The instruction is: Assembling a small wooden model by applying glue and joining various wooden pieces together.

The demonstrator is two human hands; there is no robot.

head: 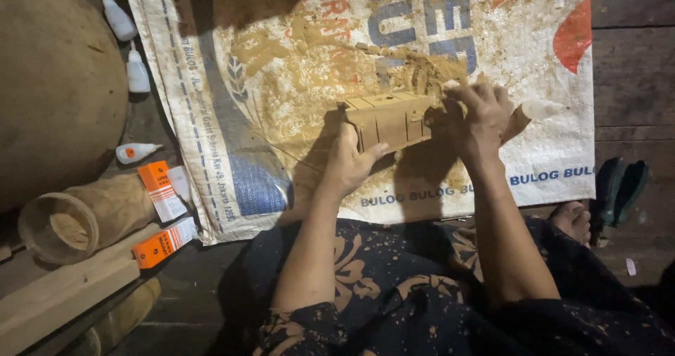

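Note:
My left hand grips the near end of a small brown wooden box-like piece made of several joined slats, held just above a white woven sack spread on the floor. At the piece's right end, my right hand presses with bent fingers. I cannot tell whether the fingers hold anything. A heap of sawdust lies on the sack just behind the piece. A small white glue bottle lies right of my right hand.
Three more white glue bottles lie left of the sack. Two orange boxes and a hollow bamboo tube rest at lower left beside wooden planks. A large round brown object fills the upper left. A bare foot shows at right.

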